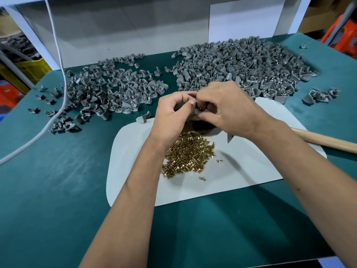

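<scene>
Over the counter point(58, 171), midway between its side edges, the left hand point(173, 111) pinches a grey plastic part point(196, 111) and the right hand's point(228, 109) curled fingers grip it too. Probably fitting one of the brass pins point(187, 153): hold the part steady and the pin square.

Bright overhead light, soft shadows, wide-angle edge distortion.

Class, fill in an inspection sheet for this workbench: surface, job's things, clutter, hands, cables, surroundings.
Surface: green mat with a white sheet under the work.
Job's things: one grey part, held; brass inserts heaped on the sheet; left pile and right pile of grey parts behind.
Clutter: wooden handle lying at the right edge.
Hands: left hand and right hand both pinch the grey part.
Cables: white cable trailing over the left pile's edge.
Surroundings: white backboard; yellow crate at left.
</scene>
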Motion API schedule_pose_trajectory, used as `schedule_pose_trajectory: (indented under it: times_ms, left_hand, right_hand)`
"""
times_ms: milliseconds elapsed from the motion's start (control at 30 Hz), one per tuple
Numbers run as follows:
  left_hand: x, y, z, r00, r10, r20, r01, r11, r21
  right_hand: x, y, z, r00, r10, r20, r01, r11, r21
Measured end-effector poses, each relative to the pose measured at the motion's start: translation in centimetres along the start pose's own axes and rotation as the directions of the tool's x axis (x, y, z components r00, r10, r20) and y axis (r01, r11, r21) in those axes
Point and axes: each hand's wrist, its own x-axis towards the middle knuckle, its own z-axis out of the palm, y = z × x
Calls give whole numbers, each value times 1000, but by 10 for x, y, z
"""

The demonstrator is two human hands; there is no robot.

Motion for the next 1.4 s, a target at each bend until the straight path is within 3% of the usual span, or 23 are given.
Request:
schedule_pose_trajectory:
  times_ms: [67,167,267,367,533,700,867,967,1100,1233,1400]
  left_hand:
    - [1,-1,0,999,45,9,-45,996,77]
    - [1,-4,4,987,163,-9,-150,929,338]
    - [1,-7,5,970,231,-70,-179,884,432]
    - [1,-11,5,977,209,-46,-157,846,509]
    - [2,-14,2,976,212,-55,-152,837,526]
    - [3,-14,2,971,226,-82,-150,835,529]
    - [3,-12,3,967,221,-123,-128,848,514]
    - [1,-9,4,967,222,-128,-130,854,504]
    - [2,-6,4,969,211,-129,-121,859,498]
    - [1,-6,4,972,189,-143,-99,873,478]
    - [5,-10,2,975,160,-153,-74,887,456]
  right_hand:
    - [-1,4,-6,995,82,66,-82,997,2]
    - [-8,15,-22,954,268,132,-265,964,-40]
    - [-20,29,-38,848,478,230,-432,874,-223]
    - [-30,32,-42,715,614,335,-489,781,-389]
    - [-40,30,-39,626,691,361,-524,716,-460]
    - [-40,30,-49,716,647,262,-571,759,-313]
    - [-21,9,-43,827,551,108,-553,833,-19]
    - [-15,-1,-35,869,484,101,-482,875,-41]
    - [-10,-12,-35,913,407,-15,-406,906,-117]
    - [-4,-21,-28,904,405,139,-364,897,-251]
    - [-3,-22,-29,927,375,17,-358,899,-254]
